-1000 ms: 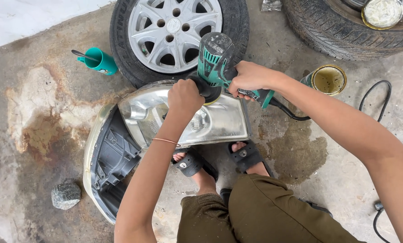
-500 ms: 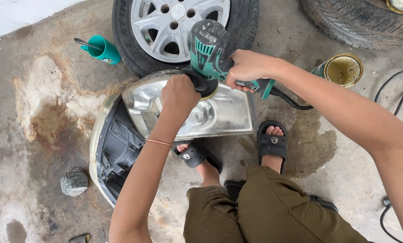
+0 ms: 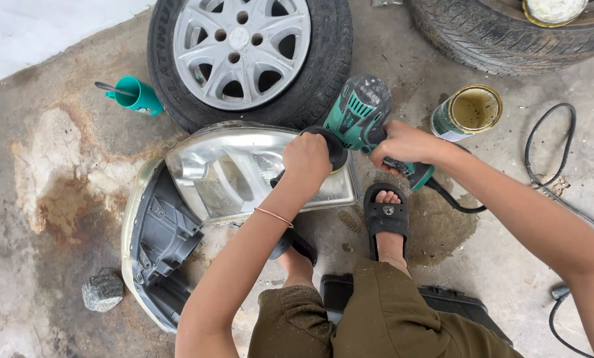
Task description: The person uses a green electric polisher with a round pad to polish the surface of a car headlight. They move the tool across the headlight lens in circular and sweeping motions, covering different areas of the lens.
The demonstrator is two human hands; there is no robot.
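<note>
A clear car headlight [image 3: 230,176] lies on the concrete floor, its grey plastic back [image 3: 161,232] turned toward the lower left. A green and grey electric polisher [image 3: 358,113] rests on the lens's right end. My left hand [image 3: 307,162] is shut on the polisher's black head, pressing it onto the lens. My right hand [image 3: 403,146] is shut on its rear handle, from which a black cord [image 3: 452,202] runs off to the right.
A wheel with a silver hubcap [image 3: 244,50] lies just behind the headlight. A teal cup [image 3: 134,96], an open tin [image 3: 468,111], another tyre [image 3: 509,30], a stone [image 3: 103,290] and a looping cable [image 3: 562,166] lie around. My sandalled foot [image 3: 386,215] sits beside the lamp.
Polisher and both hands have slid right along the lens toward its right end. My right foot has shifted left, nearer the headlight.
</note>
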